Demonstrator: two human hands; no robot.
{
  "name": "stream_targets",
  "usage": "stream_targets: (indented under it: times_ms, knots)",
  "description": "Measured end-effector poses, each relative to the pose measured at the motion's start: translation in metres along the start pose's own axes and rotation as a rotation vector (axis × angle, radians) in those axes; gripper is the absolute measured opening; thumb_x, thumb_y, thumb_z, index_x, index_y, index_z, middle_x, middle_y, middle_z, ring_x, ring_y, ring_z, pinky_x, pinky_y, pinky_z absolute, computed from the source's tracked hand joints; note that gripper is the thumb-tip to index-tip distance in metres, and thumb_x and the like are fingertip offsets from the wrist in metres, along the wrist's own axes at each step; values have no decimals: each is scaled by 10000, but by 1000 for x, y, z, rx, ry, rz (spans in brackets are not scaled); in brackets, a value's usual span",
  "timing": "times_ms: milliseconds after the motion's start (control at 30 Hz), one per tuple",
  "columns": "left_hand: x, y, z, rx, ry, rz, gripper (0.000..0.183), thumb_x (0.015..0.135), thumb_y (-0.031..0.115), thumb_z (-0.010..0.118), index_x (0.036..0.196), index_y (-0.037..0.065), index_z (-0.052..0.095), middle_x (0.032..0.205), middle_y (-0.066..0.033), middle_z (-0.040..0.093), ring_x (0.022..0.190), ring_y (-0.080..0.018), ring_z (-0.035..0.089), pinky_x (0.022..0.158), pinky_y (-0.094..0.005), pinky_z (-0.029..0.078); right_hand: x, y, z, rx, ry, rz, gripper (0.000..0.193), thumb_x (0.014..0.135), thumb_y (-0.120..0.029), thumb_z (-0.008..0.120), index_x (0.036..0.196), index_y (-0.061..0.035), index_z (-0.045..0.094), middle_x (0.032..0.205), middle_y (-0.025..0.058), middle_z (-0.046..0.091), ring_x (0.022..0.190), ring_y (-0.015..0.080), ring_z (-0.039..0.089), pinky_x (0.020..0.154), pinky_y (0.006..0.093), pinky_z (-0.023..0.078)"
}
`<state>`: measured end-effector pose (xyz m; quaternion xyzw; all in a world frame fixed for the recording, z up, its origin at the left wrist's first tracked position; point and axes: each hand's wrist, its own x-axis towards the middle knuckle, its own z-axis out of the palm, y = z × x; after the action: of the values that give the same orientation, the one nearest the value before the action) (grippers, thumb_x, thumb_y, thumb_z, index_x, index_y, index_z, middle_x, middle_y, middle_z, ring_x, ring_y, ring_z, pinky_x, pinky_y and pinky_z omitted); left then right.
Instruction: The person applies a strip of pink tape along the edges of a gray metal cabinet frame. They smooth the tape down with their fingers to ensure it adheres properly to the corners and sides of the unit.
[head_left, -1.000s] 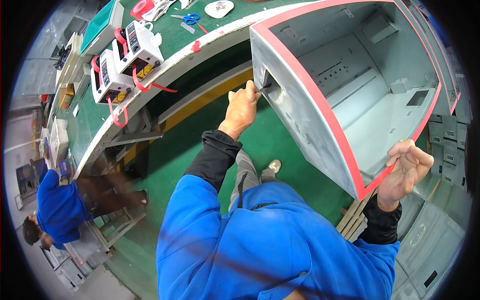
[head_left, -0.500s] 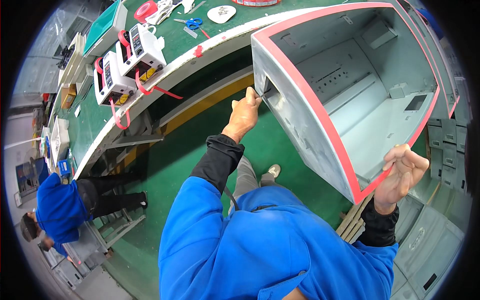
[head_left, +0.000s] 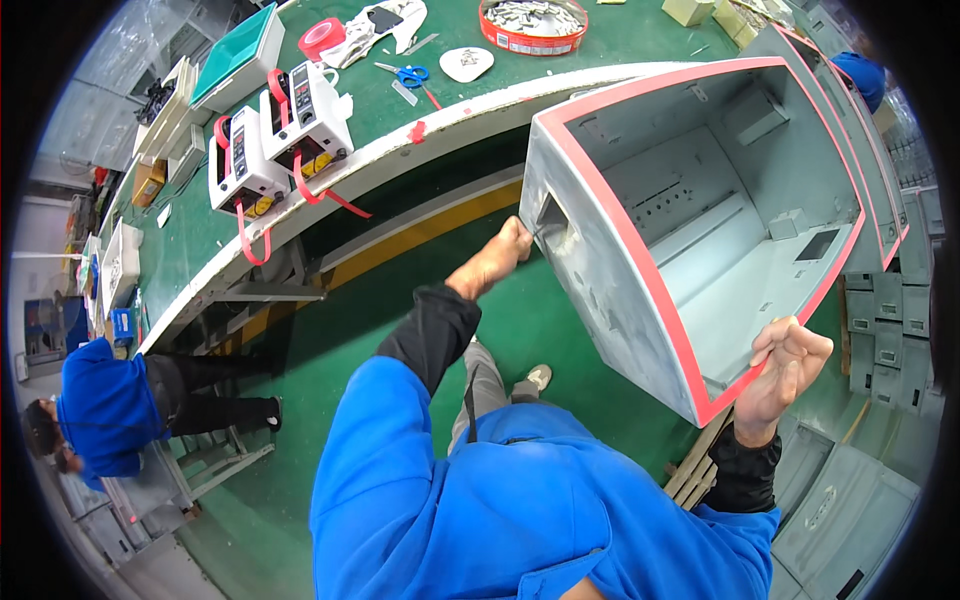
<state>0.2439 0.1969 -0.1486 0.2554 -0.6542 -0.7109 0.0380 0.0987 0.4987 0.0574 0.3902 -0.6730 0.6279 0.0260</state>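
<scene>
A large grey metal box [head_left: 600,280] stands tilted at my right, its open side facing up toward me. Red tape [head_left: 637,240] runs along the rim of that opening. My left hand [head_left: 497,260] is closed beside a rectangular cutout [head_left: 553,217] in the box's left wall. Something small and dark shows at its fingertips; what it is I cannot make out. With fingers curled over the near right part of the taped rim, my right hand [head_left: 785,375] grips the box.
Beyond the box, a green workbench [head_left: 360,110] carries two tape dispensers [head_left: 308,118], blue scissors [head_left: 410,76] and a red tub [head_left: 533,25] of small parts. Another taped metal box [head_left: 880,180] stands behind. A person in blue [head_left: 110,405] works at far left. Grey panels [head_left: 850,510] lie lower right.
The whole view has shifted, so the bench and box sit lower in it. My left hand has turned into a tighter fist beside the cutout. My right hand keeps hold of the rim.
</scene>
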Motion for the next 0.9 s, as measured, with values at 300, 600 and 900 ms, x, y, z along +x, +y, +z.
stream_targets:
  times_ms: [300,600,900]
  knots:
    - [-23,9,12,823,293,406,120,901,95,547,942,60,439,790,-100,574,795,-303,569,701,-428,332,-2,-1,-2,6,-4,30,371,882,-366,422,1077,-51,390,717,106,501,610,116,395,573,245,329]
    - [-7,7,9,784,297,279,149,916,116,540,951,47,412,754,-146,631,761,-376,595,702,-473,335,-3,-2,-1,6,7,33,362,881,-347,423,1088,-52,392,723,110,508,609,116,390,575,248,328]
    - [-5,6,16,782,298,200,165,934,157,518,970,49,399,778,-157,644,797,-385,606,724,-483,336,-2,-1,-1,13,2,21,366,880,-344,424,1087,-45,388,698,109,506,604,119,385,573,251,328]
